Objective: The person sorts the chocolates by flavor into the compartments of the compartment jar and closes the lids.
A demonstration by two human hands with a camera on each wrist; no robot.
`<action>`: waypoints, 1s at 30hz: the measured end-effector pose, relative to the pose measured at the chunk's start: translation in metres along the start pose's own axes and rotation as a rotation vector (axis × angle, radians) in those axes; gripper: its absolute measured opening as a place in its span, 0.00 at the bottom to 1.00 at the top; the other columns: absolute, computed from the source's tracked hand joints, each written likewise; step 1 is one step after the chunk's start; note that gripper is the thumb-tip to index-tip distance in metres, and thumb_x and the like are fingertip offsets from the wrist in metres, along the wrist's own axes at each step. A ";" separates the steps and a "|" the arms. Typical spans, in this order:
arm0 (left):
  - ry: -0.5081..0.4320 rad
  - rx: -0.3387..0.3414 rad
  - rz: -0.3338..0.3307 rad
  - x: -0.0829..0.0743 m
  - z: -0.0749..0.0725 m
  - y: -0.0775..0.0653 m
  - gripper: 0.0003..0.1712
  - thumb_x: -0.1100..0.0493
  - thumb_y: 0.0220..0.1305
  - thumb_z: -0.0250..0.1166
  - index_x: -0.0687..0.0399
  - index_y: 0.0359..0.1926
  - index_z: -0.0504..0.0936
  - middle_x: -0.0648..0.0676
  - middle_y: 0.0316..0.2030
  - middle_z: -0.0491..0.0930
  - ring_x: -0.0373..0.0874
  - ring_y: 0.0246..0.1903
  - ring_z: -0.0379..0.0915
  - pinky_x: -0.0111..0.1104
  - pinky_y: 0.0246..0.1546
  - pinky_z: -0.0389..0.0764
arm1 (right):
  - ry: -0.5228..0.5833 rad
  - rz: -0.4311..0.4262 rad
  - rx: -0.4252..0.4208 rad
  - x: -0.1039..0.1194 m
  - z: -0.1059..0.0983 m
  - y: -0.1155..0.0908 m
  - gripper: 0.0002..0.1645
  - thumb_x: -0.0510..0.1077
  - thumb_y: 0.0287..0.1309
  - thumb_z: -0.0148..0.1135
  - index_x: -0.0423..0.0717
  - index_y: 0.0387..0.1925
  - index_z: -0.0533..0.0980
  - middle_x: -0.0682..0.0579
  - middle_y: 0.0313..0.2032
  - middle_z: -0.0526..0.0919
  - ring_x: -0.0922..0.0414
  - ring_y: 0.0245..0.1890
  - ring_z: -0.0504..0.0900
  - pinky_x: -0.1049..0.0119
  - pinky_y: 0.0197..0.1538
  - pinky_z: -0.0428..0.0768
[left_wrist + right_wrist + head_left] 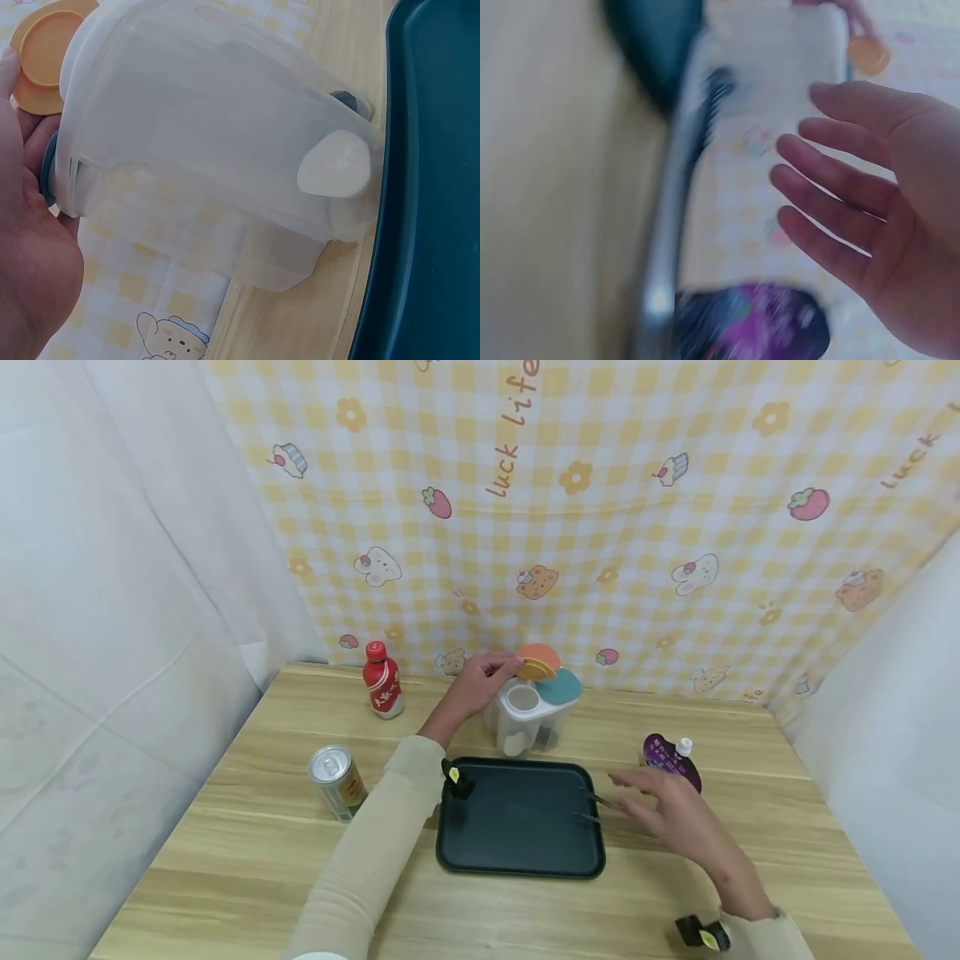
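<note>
My left hand is at the top of a clear storage container with a white top, at the back of the table. Its thumb and fingers pinch the raised orange lid. The round opening below that lid is uncovered, while a teal lid lies flat beside it. A white lump and a dark piece sit low inside. To the right, my right hand hovers with fingers spread beside metal tongs. The tongs' tips reach over the dark green tray.
A purple spouted pouch lies behind my right hand. Left of the tray stands a silver-topped can, with a red bottle farther back. A checked cloth hangs behind the wooden table.
</note>
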State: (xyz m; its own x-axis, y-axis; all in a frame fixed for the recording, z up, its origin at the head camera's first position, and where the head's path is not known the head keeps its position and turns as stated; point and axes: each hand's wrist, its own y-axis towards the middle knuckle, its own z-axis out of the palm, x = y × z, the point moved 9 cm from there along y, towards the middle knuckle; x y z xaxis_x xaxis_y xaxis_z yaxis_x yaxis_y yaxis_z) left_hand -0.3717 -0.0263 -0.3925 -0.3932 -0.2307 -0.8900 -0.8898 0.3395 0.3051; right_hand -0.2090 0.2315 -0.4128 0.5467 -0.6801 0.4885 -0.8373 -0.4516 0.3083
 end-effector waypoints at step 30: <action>-0.049 0.104 0.180 -0.004 0.007 -0.012 0.21 0.45 0.72 0.65 0.55 0.53 0.89 0.56 0.67 0.74 0.53 0.73 0.57 0.56 0.67 0.63 | 0.316 -0.055 -0.279 0.027 0.013 0.140 0.17 0.46 0.76 0.59 0.46 0.57 0.85 0.53 0.55 0.86 0.53 0.61 0.80 0.50 0.56 0.82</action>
State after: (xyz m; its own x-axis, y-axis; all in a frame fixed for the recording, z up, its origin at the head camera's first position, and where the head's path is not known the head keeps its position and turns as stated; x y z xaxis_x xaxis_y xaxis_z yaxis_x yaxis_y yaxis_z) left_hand -0.3577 -0.0236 -0.3951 -0.5299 -0.1136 -0.8404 -0.7763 0.4639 0.4268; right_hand -0.3112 0.1424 -0.3673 0.5965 -0.4290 0.6783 -0.8017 -0.2791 0.5285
